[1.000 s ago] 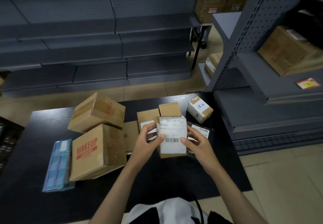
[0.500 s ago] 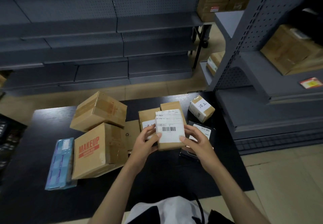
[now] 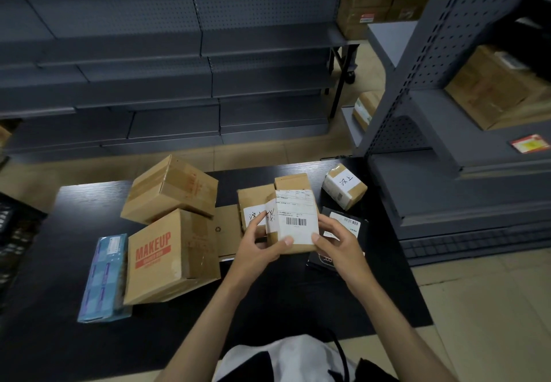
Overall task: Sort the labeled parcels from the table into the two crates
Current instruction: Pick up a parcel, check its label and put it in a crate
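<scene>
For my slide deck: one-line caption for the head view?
Left hand and right hand hold a barcode-labeled parcel over a black table.

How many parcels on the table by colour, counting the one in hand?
Brown cardboard parcels: 7, including the held parcel in left hand and right hand
Blue parcel: 1
Black parcel: 1
Total: 9

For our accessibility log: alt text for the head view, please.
The left hand and right hand hold a small parcel, barcode label up, over a black table. Other boxes lie there, including a MAKEUP box and a blue package.
</scene>
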Action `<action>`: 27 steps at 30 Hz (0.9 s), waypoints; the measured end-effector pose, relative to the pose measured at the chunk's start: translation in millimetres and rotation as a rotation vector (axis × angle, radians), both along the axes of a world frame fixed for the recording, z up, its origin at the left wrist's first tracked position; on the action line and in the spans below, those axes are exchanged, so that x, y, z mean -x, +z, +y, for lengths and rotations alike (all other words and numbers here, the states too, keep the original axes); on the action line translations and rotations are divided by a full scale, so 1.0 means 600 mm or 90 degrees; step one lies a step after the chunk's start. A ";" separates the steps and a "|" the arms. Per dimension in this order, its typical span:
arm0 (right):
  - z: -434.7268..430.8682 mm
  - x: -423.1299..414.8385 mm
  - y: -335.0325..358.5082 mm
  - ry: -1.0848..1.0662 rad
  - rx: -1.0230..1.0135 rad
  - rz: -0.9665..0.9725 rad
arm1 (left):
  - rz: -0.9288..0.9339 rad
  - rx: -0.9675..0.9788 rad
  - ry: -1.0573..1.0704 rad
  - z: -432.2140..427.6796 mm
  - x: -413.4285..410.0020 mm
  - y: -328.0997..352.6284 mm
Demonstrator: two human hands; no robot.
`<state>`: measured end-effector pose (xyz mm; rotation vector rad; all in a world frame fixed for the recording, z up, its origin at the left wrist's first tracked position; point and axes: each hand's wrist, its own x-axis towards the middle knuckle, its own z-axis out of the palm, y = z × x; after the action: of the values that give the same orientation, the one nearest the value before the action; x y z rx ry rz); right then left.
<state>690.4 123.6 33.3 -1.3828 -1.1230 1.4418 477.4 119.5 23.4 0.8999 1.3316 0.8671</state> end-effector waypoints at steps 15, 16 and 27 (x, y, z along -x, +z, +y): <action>-0.013 0.009 -0.012 0.025 0.017 -0.052 | 0.055 -0.030 0.007 -0.015 0.006 -0.001; -0.015 0.011 -0.011 0.025 0.013 -0.048 | 0.048 -0.023 0.008 -0.017 0.009 -0.003; -0.049 0.035 -0.019 0.026 0.009 -0.114 | -0.012 0.001 0.031 -0.042 0.028 -0.012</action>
<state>669.6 94.4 22.1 -1.5313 -1.2625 1.3777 460.8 94.2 16.4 0.8596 1.3424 0.9091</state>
